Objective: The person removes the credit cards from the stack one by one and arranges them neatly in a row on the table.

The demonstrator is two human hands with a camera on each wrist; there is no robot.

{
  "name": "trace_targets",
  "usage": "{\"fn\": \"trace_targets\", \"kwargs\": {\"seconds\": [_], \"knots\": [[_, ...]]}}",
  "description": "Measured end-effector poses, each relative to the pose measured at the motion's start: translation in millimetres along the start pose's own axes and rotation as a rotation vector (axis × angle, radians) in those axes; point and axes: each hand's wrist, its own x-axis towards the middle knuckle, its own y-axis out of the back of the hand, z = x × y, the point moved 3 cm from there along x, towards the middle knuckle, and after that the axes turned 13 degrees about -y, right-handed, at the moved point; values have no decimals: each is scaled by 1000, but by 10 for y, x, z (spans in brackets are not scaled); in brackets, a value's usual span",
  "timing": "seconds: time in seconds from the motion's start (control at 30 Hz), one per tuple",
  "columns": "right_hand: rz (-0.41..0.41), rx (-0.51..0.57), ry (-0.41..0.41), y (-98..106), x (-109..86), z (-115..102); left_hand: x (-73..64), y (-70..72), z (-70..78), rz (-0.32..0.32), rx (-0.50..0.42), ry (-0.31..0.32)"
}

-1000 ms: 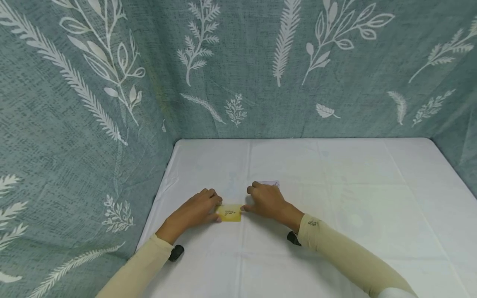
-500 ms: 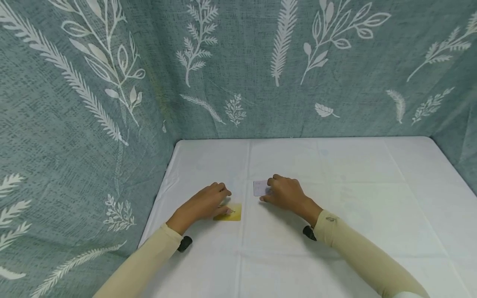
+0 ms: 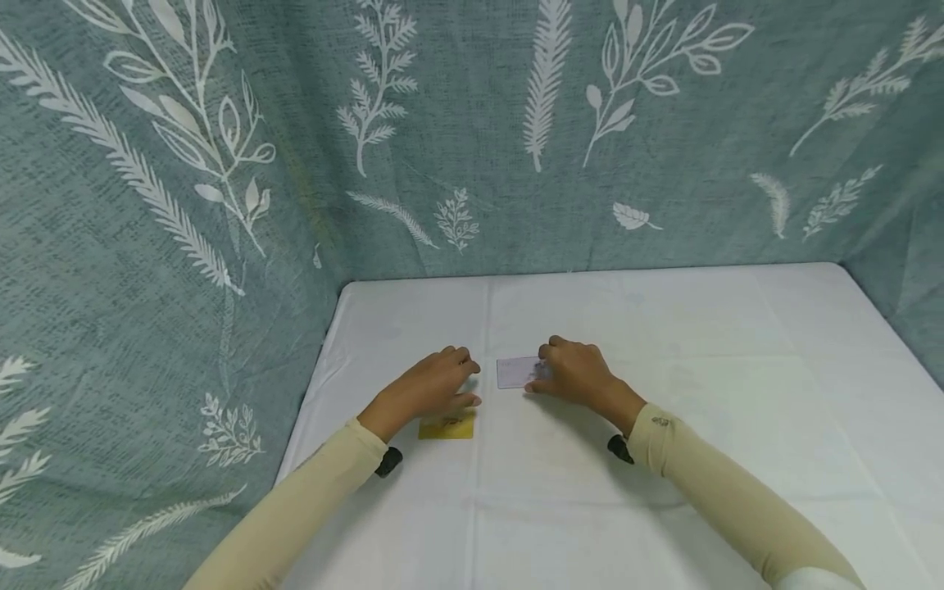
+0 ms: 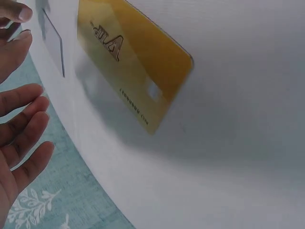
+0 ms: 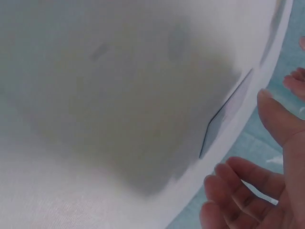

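A yellow plastic card (image 3: 446, 428), gold-toned and printed "VIP" with a small number line, lies flat on the white cloth. In the left wrist view the yellow card (image 4: 138, 62) shows almost whole. My left hand (image 3: 428, 383) hovers just past its far edge, thumb and fingers apart, holding nothing. Further right and back lies a pale lilac card (image 3: 515, 373) with a thin dark border. My right hand (image 3: 583, 373) is over that card's right end, its thumb near the front edge and fingers near the back edge; whether they touch it I cannot tell.
The white-covered table (image 3: 701, 410) ends at a green leaf-patterned curtain (image 3: 487, 147) at the back and left. A dark wrist-worn device (image 3: 388, 461) sits under the left wrist, another dark device (image 3: 620, 448) under the right.
My right hand has left the yellow card's right edge and moved right to the lilac card, uncovering its left part. My left hand has come off the yellow card and moved right and away.
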Motion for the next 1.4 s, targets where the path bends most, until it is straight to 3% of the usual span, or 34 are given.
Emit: {"fn": "trace_targets", "kwargs": {"seconds": [0.3,0.6,0.83,1.4], "knots": [[-57,-14,-29,-10,39,69,148,-54,-17,-32,-6,26],[-95,-52,-41,-51,106,113,288,-88,-52,-16,3,0],[-143,-60,-42,-62,133,123,400,-134,-63,-46,11,-5],[-173,-16,6,-88,173,142,547,-213,-66,-63,-11,34]]}}
